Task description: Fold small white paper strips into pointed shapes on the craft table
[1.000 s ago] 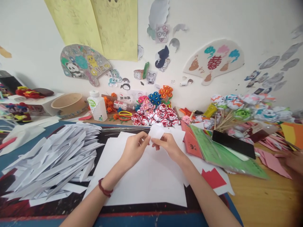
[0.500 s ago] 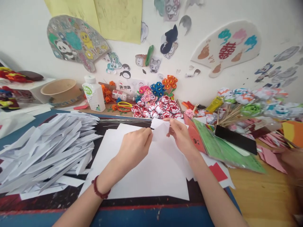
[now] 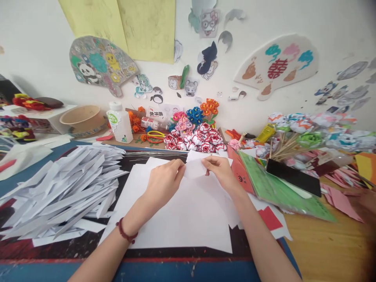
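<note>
White wall point(image 3: 264, 17) rises behind a crowded blue table point(image 3: 223, 270), with yellow sheets point(image 3: 147, 31) and two decorated fans fixed to it: a panda fan point(image 3: 101, 64) at left and a white fan point(image 3: 249, 80) at right bearing a red 囍. Along the back of the table stand a tan bowl point(image 3: 80, 117), a white bottle point(image 3: 120, 123), orange flowers point(image 3: 209, 107), blue flowers point(image 3: 194, 116) and a heap of red-and-white flowers point(image 3: 202, 139). Folded paper strips point(image 3: 73, 192) make a big pile to the left. Crowding the right are a green packet point(image 3: 293, 199), a black phone point(image 3: 293, 177) lying over it, wooden sticks point(image 3: 283, 149) and a red paper piece point(image 3: 270, 220). Someone else's blurred hand shows at the right edge.

"100%" reads on the white bottle's green label; a card behind the clear bottle point(image 3: 152, 124) carries Chinese characters, 开 and 水 among them.

Both forearms reach forward and inward over large white sheets point(image 3: 176, 219). Left hand point(image 3: 166, 180), back upward, has its fingers pinched at the left side of a small white paper point(image 3: 194, 167); right hand point(image 3: 220, 168) grips the opposite side between thumb and fingers. That paper is held above the far part of the large sheets. A dark red bracelet point(image 3: 126, 233) circles the left wrist.
</note>
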`<move>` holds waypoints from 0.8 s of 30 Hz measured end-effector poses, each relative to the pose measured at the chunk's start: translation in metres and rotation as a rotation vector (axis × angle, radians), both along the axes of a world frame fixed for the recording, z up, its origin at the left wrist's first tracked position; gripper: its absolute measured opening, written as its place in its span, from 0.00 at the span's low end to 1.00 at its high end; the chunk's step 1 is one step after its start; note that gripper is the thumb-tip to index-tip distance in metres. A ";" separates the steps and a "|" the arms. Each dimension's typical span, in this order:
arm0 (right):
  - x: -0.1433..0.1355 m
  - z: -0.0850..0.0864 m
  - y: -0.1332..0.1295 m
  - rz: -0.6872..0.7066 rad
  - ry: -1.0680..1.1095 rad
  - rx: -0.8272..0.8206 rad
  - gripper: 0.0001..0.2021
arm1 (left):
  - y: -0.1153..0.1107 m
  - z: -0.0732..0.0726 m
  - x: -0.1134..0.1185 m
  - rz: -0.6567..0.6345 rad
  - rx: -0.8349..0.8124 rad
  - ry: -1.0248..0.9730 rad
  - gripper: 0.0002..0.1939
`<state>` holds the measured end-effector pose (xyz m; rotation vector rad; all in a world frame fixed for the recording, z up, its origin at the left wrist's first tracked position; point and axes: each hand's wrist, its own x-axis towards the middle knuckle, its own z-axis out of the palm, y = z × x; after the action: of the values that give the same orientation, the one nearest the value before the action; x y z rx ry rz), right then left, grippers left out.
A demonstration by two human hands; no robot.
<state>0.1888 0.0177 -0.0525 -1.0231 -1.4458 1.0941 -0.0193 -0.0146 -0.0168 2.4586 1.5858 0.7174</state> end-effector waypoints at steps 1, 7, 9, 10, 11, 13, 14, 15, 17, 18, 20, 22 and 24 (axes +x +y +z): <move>0.001 -0.001 0.001 -0.007 -0.009 -0.001 0.13 | 0.001 -0.002 0.001 -0.001 -0.012 -0.008 0.11; 0.001 -0.003 0.004 -0.001 -0.034 -0.008 0.14 | 0.011 -0.010 -0.002 -0.001 -0.077 -0.043 0.10; 0.000 -0.003 0.003 0.052 -0.057 -0.039 0.15 | 0.012 -0.009 -0.005 0.046 -0.020 0.031 0.11; 0.000 -0.002 0.003 0.091 -0.076 -0.055 0.16 | 0.013 -0.008 -0.007 0.073 0.014 0.069 0.11; -0.001 -0.002 0.002 0.131 -0.095 -0.070 0.16 | 0.013 -0.007 -0.008 0.092 0.041 0.095 0.10; -0.002 0.000 0.000 0.193 -0.128 -0.090 0.18 | 0.014 -0.004 -0.011 0.096 0.056 0.096 0.10; -0.002 0.001 -0.001 0.209 -0.134 -0.092 0.18 | 0.014 -0.003 -0.012 0.085 0.047 0.079 0.10; -0.002 0.001 -0.001 0.213 -0.132 -0.090 0.19 | 0.015 -0.002 -0.012 0.075 0.034 0.060 0.10; -0.002 0.000 -0.001 0.206 -0.122 -0.083 0.19 | 0.015 -0.002 -0.013 0.065 0.019 0.040 0.10; -0.002 -0.002 0.000 0.194 -0.122 -0.081 0.18 | 0.016 -0.003 -0.012 0.064 0.018 0.044 0.10; -0.002 -0.005 0.001 0.161 -0.133 -0.083 0.18 | 0.016 -0.005 -0.011 0.067 0.029 0.069 0.11; -0.003 -0.007 0.003 0.133 -0.148 -0.086 0.18 | 0.016 -0.006 -0.010 0.071 0.041 0.088 0.11; -0.005 -0.008 0.003 0.106 -0.148 -0.081 0.18 | 0.017 -0.006 -0.010 0.065 0.039 0.076 0.11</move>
<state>0.1843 0.0209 -0.0607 -1.1149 -1.6005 1.1813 -0.0294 0.0023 -0.0228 2.5007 1.7022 0.6783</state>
